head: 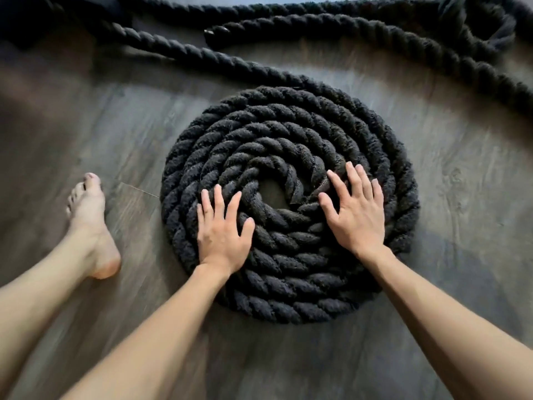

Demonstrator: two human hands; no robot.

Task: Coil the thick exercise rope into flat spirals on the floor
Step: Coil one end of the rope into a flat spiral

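**Black exercise rope, partly coiled, on wood floor**

Rope (288,140): thick, twisted, black; wound into a flat spiral on the grey plank floor (461,197), small gap at the centre; loose lengths trail off behind the coil. Left hand (220,232): flat on the near-left turns, grip open, fingers spread. Right hand (356,210): flat right of centre, likewise open. Bare foot (89,223): left of the coil.

L hand (220,229) flat, fingers spread, R hand (356,209) same, both arms extended
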